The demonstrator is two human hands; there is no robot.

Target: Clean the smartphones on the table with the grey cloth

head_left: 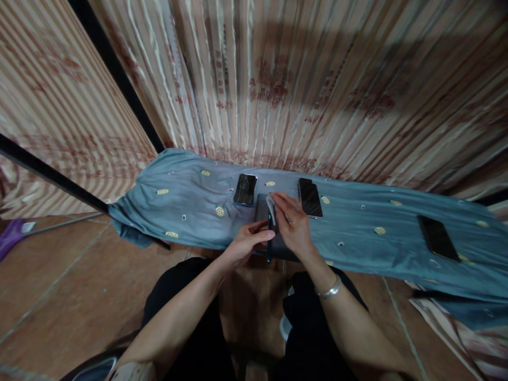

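My left hand point(246, 244) grips a thin dark phone point(269, 241) held on its edge, upright over a dark grey pad point(262, 209) on the blue cloth. My right hand point(292, 225) presses a small pale wipe point(271, 205) against the top of that phone. A silver bracelet point(329, 290) sits on my right wrist. Another phone point(245, 189) lies flat just left of the pad, and a black phone point(310, 197) lies just right of my right hand.
The blue cloth point(190, 211) with yellow dots covers a low surface in front of striped curtains point(301, 84). A further black phone point(438, 237) lies far right on the cloth. Brown tiled floor point(59, 286) spreads at left; a dark pole point(51, 177) slants there.
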